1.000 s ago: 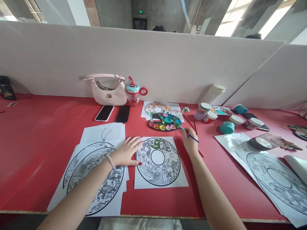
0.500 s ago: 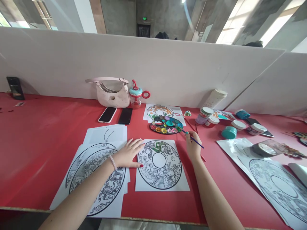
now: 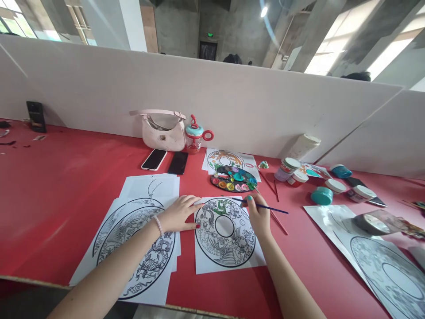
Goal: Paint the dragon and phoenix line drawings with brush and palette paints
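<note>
A sheet with a ring-shaped line drawing of a dragon and a phoenix [image 3: 209, 254] lies in front of me; a small part near its top is painted green. My left hand [image 3: 182, 214] rests with fingers spread across the sheet's left edge. In my right hand [image 3: 259, 217] is a thin paintbrush [image 3: 274, 208] with a dark blue handle, its tip over the upper part of the drawing. Just beyond lies a dark oval palette [image 3: 223, 187] with wells of several paint colours. A partly coloured ring drawing [image 3: 212, 155] sits partly under the palette.
Stacked printed sheets [image 3: 139, 186] lie at left. Behind are two phones [image 3: 154, 159], a pink handbag [image 3: 162, 137] and a cup with a red straw [image 3: 195, 137]. Paint jars [image 3: 322, 196] and another drawing sheet [image 3: 332, 230] with a tape roll [image 3: 372, 223] are at right.
My right hand has brought the brush from the palette's right edge back toward me and left, over the drawing. The sheet has turned slightly. My left hand stays spread on its edge.
</note>
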Available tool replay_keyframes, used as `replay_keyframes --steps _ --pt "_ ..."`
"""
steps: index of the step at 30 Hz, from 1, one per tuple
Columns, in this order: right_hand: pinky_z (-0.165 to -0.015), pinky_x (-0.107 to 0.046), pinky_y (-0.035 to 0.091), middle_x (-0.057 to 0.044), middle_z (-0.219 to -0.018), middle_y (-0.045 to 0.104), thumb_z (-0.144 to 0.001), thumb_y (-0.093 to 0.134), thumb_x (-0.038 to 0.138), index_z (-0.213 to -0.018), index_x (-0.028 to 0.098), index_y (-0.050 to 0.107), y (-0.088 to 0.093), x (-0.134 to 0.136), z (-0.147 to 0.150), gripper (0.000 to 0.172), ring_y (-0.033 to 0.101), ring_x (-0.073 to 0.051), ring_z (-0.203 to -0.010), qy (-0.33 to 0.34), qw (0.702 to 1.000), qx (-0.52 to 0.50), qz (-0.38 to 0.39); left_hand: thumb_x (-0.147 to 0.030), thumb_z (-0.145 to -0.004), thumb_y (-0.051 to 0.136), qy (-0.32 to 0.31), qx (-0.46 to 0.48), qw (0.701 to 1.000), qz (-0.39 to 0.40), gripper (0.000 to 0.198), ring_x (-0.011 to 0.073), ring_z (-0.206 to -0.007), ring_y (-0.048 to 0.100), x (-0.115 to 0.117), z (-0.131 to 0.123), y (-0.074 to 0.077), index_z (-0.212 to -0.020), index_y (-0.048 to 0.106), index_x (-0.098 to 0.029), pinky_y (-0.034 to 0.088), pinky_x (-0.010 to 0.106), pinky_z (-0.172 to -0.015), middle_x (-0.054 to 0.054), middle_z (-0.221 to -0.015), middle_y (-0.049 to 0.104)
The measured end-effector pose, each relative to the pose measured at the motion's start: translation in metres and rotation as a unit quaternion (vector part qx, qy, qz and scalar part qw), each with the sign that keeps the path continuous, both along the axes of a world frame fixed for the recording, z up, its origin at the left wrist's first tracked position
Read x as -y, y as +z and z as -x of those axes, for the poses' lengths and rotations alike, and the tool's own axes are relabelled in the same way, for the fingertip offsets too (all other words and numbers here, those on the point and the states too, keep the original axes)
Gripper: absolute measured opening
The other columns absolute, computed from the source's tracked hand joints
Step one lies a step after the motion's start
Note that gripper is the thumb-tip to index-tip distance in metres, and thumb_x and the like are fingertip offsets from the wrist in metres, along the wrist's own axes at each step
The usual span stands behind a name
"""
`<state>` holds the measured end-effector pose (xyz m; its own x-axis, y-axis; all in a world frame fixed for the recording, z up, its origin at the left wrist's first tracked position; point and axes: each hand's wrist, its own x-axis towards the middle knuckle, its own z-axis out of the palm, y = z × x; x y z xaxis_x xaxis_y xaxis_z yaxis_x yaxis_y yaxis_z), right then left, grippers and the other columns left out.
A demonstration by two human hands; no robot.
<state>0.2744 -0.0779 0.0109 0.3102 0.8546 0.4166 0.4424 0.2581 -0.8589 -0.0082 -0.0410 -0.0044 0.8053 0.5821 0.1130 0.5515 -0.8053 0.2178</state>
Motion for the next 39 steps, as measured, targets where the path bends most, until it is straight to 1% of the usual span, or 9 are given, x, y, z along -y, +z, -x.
replay_keyframes --steps 3,8,14,20,23,27,31,36,39 --pt "-0.049 -0.025 0.04 -0.001 -0.055 0.057 -0.087 0.045 0.048 -0.063 0.021 0.05 -0.001 0.003 0.011 0.037 0.051 -0.014 -0.05 0.054 0.998 0.002 0.021 -0.058 -0.085 0.054 0.009 0.018 1.0 0.001 0.066 0.0291 -0.126 0.038 0.001 -0.001 0.001 -0.138 0.039 -0.022 0.033 0.044 -0.105 0.011 -0.138 0.043" --pt "-0.052 -0.026 0.043 -0.002 -0.057 0.06 -0.088 0.044 0.049 -0.065 0.02 0.054 -0.002 0.005 0.015 0.039 0.054 -0.015 -0.053 0.122 0.991 0.007 0.054 -0.054 -0.082 0.06 0.024 0.039 0.999 0.008 0.058 0.0268 -0.114 0.045 0.002 -0.002 0.004 -0.13 0.047 -0.022 0.038 0.041 -0.099 0.009 -0.124 0.049" --pt "-0.046 -0.024 0.037 -0.001 -0.053 0.057 -0.084 0.054 0.042 -0.063 0.02 0.051 0.002 0.007 0.016 0.03 0.051 -0.014 -0.049 0.136 0.988 0.018 0.067 -0.059 -0.082 0.058 -0.003 0.03 0.999 0.037 0.056 0.0232 -0.097 0.052 0.0 0.0 0.007 -0.125 0.055 -0.022 0.041 0.036 -0.087 0.007 -0.107 0.054" --pt "-0.059 -0.028 0.047 -0.004 -0.068 0.064 -0.08 0.058 0.038 -0.073 0.021 0.055 0.015 0.011 0.011 0.019 0.061 -0.018 -0.065 0.14 0.989 -0.013 0.05 -0.061 -0.071 0.068 -0.014 -0.013 1.0 0.024 0.069 0.0235 -0.093 0.051 0.004 -0.001 0.014 -0.126 0.054 -0.024 0.04 0.034 -0.082 0.006 -0.103 0.055" --pt "-0.059 -0.029 0.047 -0.004 -0.069 0.066 -0.08 0.059 0.04 -0.072 0.021 0.055 0.015 0.032 0.015 0.021 0.06 -0.018 -0.064 0.084 0.992 -0.079 0.057 -0.061 -0.07 0.07 -0.008 -0.024 1.0 0.004 0.066 0.0229 -0.092 0.052 0.007 -0.005 0.017 -0.121 0.057 -0.021 0.04 0.034 -0.08 0.005 -0.102 0.056" --pt "-0.061 -0.031 0.05 -0.006 -0.073 0.067 -0.089 0.044 0.049 -0.077 0.02 0.06 -0.005 0.079 0.033 0.035 0.058 -0.018 -0.063 0.003 0.98 -0.174 0.095 -0.068 -0.07 0.065 0.003 -0.028 1.0 -0.011 0.068 0.0229 -0.089 0.053 0.01 -0.009 0.015 -0.117 0.058 -0.019 0.039 0.034 -0.078 0.005 -0.098 0.058" --pt "-0.061 -0.028 0.05 -0.005 -0.072 0.066 -0.082 0.055 0.047 -0.076 0.019 0.061 -0.022 0.117 0.063 0.03 0.06 -0.018 -0.067 -0.018 0.98 -0.143 0.134 -0.078 -0.072 0.053 0.018 -0.02 0.999 -0.026 0.072 0.0238 -0.086 0.055 0.014 -0.014 0.011 -0.111 0.059 -0.017 0.037 0.037 -0.079 0.006 -0.095 0.061" --pt "-0.057 -0.025 0.043 0.0 -0.061 0.056 -0.079 0.059 0.043 -0.068 0.021 0.051 -0.019 0.122 0.096 0.026 0.055 -0.015 -0.059 -0.105 0.982 -0.084 0.134 -0.08 -0.069 0.053 0.035 -0.026 0.999 -0.018 0.075 0.023 -0.083 0.058 0.02 -0.02 0.007 -0.108 0.058 -0.016 0.037 0.037 -0.076 0.005 -0.092 0.063" --pt "-0.057 -0.025 0.041 0.001 -0.06 0.055 -0.083 0.054 0.043 -0.068 0.021 0.049 -0.016 0.115 0.105 0.027 0.052 -0.015 -0.057 -0.109 0.985 -0.049 0.122 -0.079 -0.068 0.056 0.043 -0.025 0.999 -0.015 0.076 0.023 -0.082 0.059 0.021 -0.021 0.007 -0.109 0.057 -0.016 0.037 0.036 -0.075 0.005 -0.092 0.063"
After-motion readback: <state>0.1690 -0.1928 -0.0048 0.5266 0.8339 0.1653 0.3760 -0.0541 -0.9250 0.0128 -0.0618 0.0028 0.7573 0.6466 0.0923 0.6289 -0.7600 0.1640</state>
